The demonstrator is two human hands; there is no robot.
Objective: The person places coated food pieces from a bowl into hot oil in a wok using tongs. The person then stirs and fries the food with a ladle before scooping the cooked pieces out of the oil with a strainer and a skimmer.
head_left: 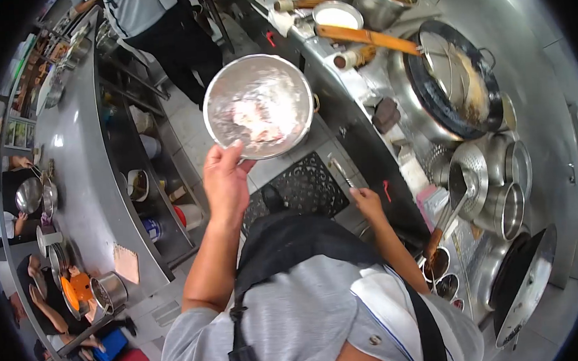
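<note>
My left hand grips the near rim of a round metal bowl, with the thumb over the edge. The bowl is held up in front of me over the aisle. Pale, pinkish pieces lie in it, blurred and washed out by glare, so their kind is unclear. Lower and to the right, my right hand is closed around a slim metal utensil that points up and to the left. Its exact kind does not show.
On the right, a large wok carries a wire strainer with a wooden handle. Metal pots and a ladle stand nearer. A steel counter runs along the left. Another person stands ahead; a black mat covers the floor.
</note>
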